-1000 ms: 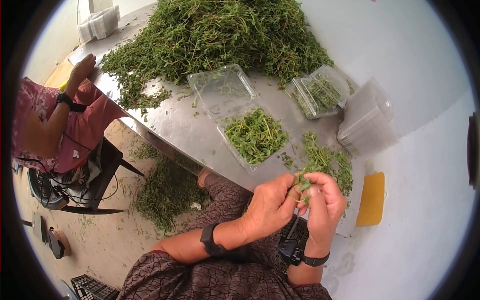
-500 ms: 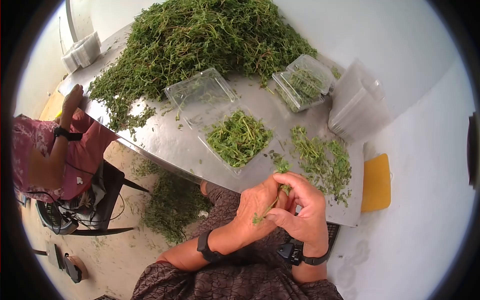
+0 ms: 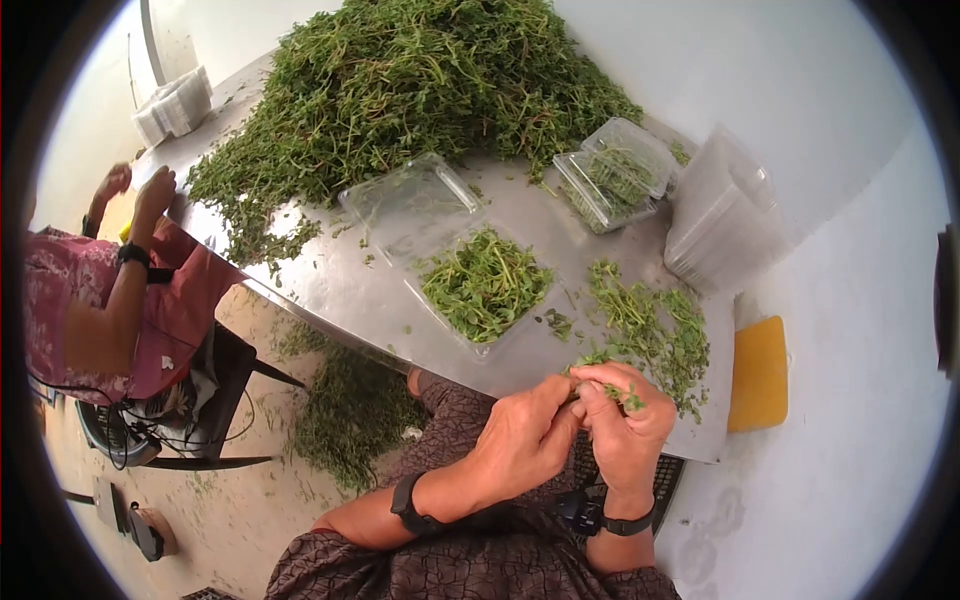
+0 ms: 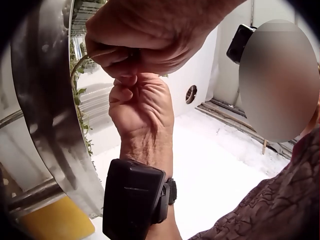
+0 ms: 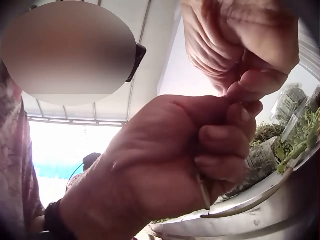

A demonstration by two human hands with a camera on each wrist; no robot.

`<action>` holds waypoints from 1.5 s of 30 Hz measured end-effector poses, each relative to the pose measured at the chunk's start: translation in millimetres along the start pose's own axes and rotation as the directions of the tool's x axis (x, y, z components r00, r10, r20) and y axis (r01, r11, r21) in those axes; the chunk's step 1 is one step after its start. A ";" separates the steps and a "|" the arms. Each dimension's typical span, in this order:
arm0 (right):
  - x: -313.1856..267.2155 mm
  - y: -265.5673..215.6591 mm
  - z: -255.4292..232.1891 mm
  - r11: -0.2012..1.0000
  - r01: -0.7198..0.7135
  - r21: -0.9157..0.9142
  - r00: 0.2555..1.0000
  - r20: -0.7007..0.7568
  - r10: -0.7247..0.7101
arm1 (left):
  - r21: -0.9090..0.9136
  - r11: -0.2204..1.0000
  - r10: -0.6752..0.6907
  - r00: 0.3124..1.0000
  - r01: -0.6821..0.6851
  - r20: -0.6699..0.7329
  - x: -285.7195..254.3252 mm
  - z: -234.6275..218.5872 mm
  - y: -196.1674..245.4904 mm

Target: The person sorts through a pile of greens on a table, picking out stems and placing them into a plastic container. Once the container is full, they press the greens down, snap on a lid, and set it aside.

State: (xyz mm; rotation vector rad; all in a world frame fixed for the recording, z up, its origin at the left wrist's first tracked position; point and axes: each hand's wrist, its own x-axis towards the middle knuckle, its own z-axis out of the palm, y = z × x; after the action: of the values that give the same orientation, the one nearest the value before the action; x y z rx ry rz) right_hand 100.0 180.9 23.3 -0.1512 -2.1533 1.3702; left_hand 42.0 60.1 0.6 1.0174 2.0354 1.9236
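Close together above the table's near edge, both hands pinch small green sprigs. My left hand (image 3: 522, 438) has its fingers curled, and a thin stem (image 5: 204, 192) runs out of them in the right wrist view. The thumb and fingers of my right hand (image 3: 628, 432) meet the left fingertips, with sprig leaves (image 3: 631, 401) showing beside them. In the left wrist view, the left hand (image 4: 150, 35) is above the right hand (image 4: 145, 110). An open clear box holding greens (image 3: 485, 285) lies beyond the hands, near loose sprigs (image 3: 650, 325).
A large heap of greens (image 3: 410, 90) covers the table's back. At right stand a filled clear box (image 3: 612, 180) and stacked empty boxes (image 3: 722, 215). Another person (image 3: 115, 300) sits at left. Cut greens (image 3: 350, 420) lie on the floor; a yellow board (image 3: 759, 375) is at right.
Compared with half a second ago, my right thumb has come up to the fingertips and the sprig sits differently between the hands. A second hand of the other person has come into sight.
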 end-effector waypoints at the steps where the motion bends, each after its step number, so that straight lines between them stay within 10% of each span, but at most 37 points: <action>1: -0.1 -1.8 0.3 0.996 -0.074 0.047 0.997 -0.005 0.074 | -0.074 0.997 -0.001 1.000 0.002 0.011 -1.0 -0.9 0.2; 11: 5.0 -14.3 13.0 0.987 -0.021 0.161 0.999 -0.029 0.026 | -0.099 0.994 -0.042 0.998 0.047 0.050 -5.6 -19.1 -5.1; 16: 11.2 -15.0 6.3 0.721 -0.319 0.615 0.944 0.139 0.299 | -0.263 0.962 0.109 0.985 -0.070 0.137 -4.4 -27.2 -6.2; 22: 18.7 -19.6 4.1 0.525 -0.456 0.718 0.884 0.297 0.361 | -0.489 0.869 0.067 0.964 0.070 0.258 -4.0 -37.8 -4.4; 29: 14.6 -36.6 12.0 0.807 -0.324 0.493 0.946 0.166 0.279 | -0.254 0.965 -0.019 0.986 0.062 0.167 -5.1 -44.7 15.0; 31: 11.0 -40.5 14.7 0.991 0.015 0.135 0.998 0.057 -0.023 | -0.219 0.974 -0.025 0.992 0.053 0.125 -6.3 -42.6 16.7; 34: 5.9 -45.7 18.5 0.904 0.353 -0.239 0.936 0.086 -0.342 | -0.255 0.967 0.029 0.999 -0.023 0.022 -9.5 -35.7 14.4; 42: -1.7 -47.1 17.9 0.850 0.459 -0.261 0.888 0.117 -0.444 | -0.346 0.938 0.016 0.996 0.014 0.082 -15.3 -36.5 14.3; 45: -3.5 -46.5 12.4 0.976 0.206 0.073 0.975 0.074 -0.211 | -0.367 0.930 0.033 0.990 0.019 0.135 -12.4 -42.9 18.8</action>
State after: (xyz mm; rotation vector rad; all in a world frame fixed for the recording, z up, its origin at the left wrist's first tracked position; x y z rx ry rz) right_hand 105.9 148.0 58.1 0.1549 -2.1186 1.3420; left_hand 34.6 16.7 20.9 1.0284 1.5193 2.0665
